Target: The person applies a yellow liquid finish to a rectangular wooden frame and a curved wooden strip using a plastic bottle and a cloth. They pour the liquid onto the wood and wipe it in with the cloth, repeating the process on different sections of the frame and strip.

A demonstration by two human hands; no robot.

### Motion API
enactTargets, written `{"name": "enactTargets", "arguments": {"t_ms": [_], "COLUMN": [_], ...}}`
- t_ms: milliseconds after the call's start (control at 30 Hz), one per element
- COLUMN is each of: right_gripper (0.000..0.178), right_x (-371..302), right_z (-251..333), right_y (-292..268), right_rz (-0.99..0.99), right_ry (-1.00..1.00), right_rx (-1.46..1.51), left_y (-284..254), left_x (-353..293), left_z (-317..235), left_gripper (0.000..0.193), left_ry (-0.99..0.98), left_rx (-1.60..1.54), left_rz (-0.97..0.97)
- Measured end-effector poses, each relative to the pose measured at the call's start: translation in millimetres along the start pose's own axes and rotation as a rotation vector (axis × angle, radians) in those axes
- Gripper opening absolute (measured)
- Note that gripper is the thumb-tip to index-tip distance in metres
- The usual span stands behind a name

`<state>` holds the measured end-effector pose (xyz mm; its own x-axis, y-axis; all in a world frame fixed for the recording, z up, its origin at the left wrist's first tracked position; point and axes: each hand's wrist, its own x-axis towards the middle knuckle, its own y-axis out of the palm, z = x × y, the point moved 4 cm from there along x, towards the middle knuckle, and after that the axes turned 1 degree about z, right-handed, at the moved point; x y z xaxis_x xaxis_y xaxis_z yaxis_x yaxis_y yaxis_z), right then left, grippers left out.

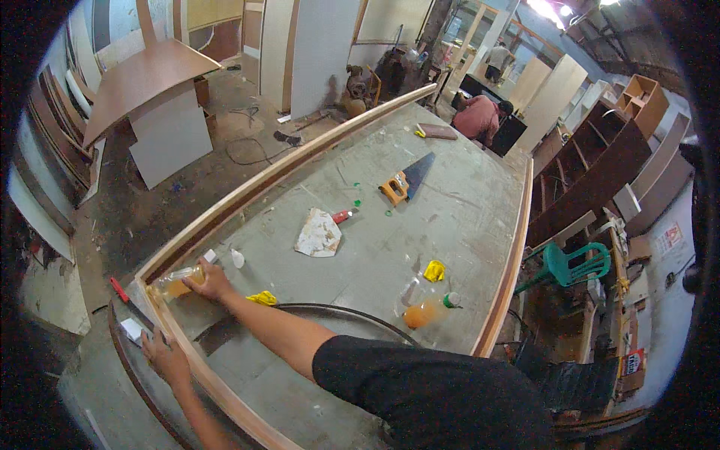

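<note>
My right hand is closed round a clear plastic bottle with amber liquid. The bottle is tilted almost flat, its narrow end at the near-left corner of the wooden frame. Just outside that frame, my left hand has its fingers apart and seems to hold nothing. Beside its fingertips lie a small white block and a long thin tool with a red handle. A dark curved strip runs along the frame's outer side, partly hidden near the left hand.
On the grey panel lie a handsaw, a scraper-like piece with red handle, yellow crumpled scraps and a second bottle. A green plastic chair stands right; a person crouches at the far end.
</note>
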<state>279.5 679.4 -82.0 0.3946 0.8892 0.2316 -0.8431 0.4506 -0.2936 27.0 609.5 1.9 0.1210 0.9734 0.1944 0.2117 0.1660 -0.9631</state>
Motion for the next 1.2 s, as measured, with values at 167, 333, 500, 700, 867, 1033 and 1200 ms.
{"name": "enactTargets", "arguments": {"t_ms": [167,333,500,700,867,1033,1200], "right_gripper": [0.062,0.066,0.063,0.069,0.053,0.053,0.052], "right_x": [10.1,22.1,14.1,25.3,26.2,19.8,22.2], "right_z": [-13.4,-22.6,-2.4,-15.2,-10.9,6.7,12.7], "right_y": [-7.8,-6.2,-21.8,-21.3,-32.5,-41.1,-41.7], "right_rz": [-0.126,-0.079,-0.097,-0.057,-0.115,-0.073,-0.086], "right_ry": [-0.097,0.009,-0.084,-0.02,-0.077,-0.081,-0.079], "right_rx": [-0.017,-0.069,0.011,-0.064,-0.052,-0.001,-0.012], "left_y": [24.9,54.6,55.5,51.8,68.7,48.8,34.5], "left_x": [48.5,71.4,80.6,90.5,84.0,61.7,41.1], "left_z": [-28.9,-42.3,-55.3,-68.8,-69.4,-81.5,-81.7], "left_gripper": [0.054,0.054,0.054,0.051,0.062,0.068,0.067], "left_ry": [0.026,0.079,-0.133,-0.043,-0.149,-0.153,-0.133], "left_rx": [0.065,-0.153,0.11,-0.244,-0.06,0.071,0.086], "left_rz": [-0.088,0.059,0.114,-0.036,0.118,0.117,0.132]}}
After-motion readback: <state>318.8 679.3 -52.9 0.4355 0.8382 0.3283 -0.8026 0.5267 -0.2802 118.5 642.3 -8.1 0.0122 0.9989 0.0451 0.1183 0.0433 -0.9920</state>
